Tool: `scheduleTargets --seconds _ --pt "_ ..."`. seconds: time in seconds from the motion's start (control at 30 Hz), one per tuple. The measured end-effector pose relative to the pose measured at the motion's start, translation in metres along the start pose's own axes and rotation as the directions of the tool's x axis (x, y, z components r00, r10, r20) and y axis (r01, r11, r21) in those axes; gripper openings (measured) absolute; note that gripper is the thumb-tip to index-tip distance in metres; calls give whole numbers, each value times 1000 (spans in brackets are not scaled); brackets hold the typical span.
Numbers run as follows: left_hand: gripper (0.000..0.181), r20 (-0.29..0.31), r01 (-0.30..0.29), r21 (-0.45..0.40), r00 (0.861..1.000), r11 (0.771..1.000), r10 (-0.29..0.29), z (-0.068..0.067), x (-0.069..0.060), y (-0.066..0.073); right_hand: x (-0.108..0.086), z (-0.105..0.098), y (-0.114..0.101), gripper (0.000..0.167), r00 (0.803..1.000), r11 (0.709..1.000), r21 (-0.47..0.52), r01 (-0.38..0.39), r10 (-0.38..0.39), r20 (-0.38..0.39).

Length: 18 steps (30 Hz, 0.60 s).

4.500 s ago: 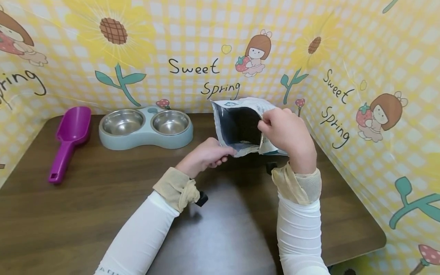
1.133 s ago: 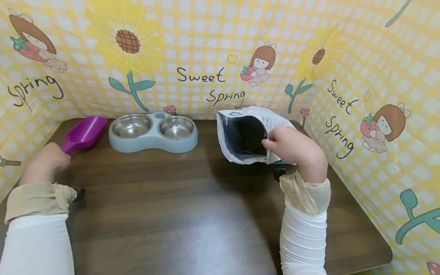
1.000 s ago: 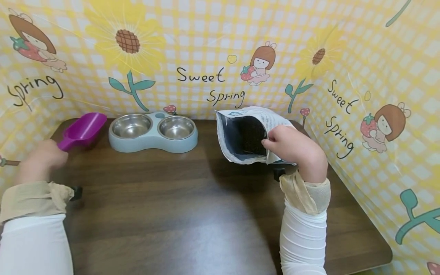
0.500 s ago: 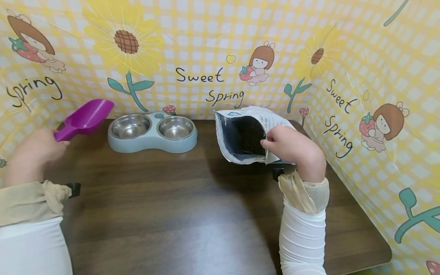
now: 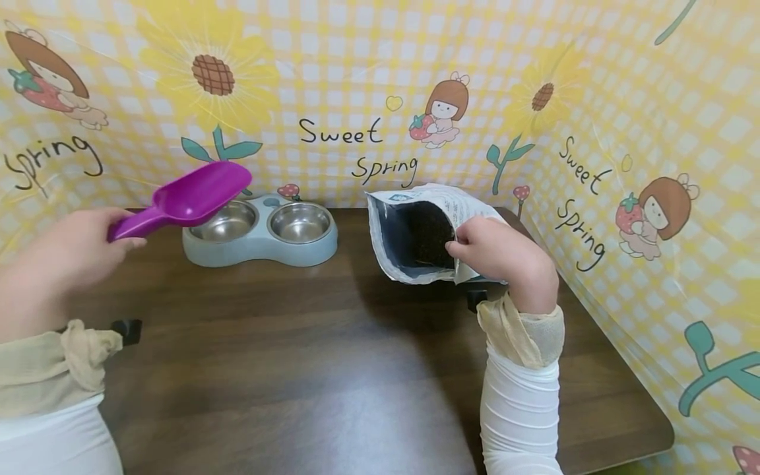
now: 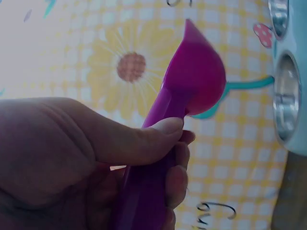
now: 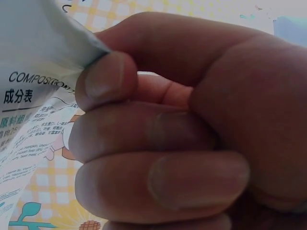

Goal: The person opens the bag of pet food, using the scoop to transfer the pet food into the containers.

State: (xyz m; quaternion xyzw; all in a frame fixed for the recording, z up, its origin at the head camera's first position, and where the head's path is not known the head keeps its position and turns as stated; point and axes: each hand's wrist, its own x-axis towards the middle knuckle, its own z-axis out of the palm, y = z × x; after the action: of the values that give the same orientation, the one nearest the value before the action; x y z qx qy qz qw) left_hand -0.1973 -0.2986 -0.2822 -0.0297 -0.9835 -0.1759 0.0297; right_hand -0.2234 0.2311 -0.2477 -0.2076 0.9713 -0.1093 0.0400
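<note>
My left hand point(image 5: 77, 254) grips the handle of a purple scoop point(image 5: 202, 191). The scoop is raised off the table, its bowl in front of the left steel bowl in the head view. In the left wrist view, thumb and fingers wrap round the scoop's handle point(image 6: 144, 191). My right hand point(image 5: 505, 254) pinches the near right edge of a white pouch point(image 5: 469, 204), whose mouth gapes toward the left. Dark brown granular contents point(image 5: 432, 231) show inside. The right wrist view has thumb and forefinger on the printed pouch wall point(image 7: 43, 52).
A light blue double feeder point(image 5: 261, 247) with two steel bowls stands at the back left of the brown wooden table point(image 5: 285, 369). A yellow checked cloth point(image 5: 332, 66) with printed flowers and figures hangs behind and on both sides.
My left hand has let go of the pouch's rim, taken the purple scoop by its handle, lifted it and moved it right toward the feeder. The right hand stays on the pouch.
</note>
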Motion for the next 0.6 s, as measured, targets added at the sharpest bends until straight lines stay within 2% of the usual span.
scheduleTargets --seconds 0.23,0.43,0.6 --pt "35 88 -57 19 995 998 55 -3 -3 26 0 1 0 50 1000 1000 1 -4 4 4" --pt "35 98 -108 17 989 994 106 2 -3 43 1 2 0 50 1000 1000 1 -6 6 12" --pt "35 117 -177 31 978 984 172 7 -5 62 0 1 0 50 1000 1000 -16 -15 16 15"
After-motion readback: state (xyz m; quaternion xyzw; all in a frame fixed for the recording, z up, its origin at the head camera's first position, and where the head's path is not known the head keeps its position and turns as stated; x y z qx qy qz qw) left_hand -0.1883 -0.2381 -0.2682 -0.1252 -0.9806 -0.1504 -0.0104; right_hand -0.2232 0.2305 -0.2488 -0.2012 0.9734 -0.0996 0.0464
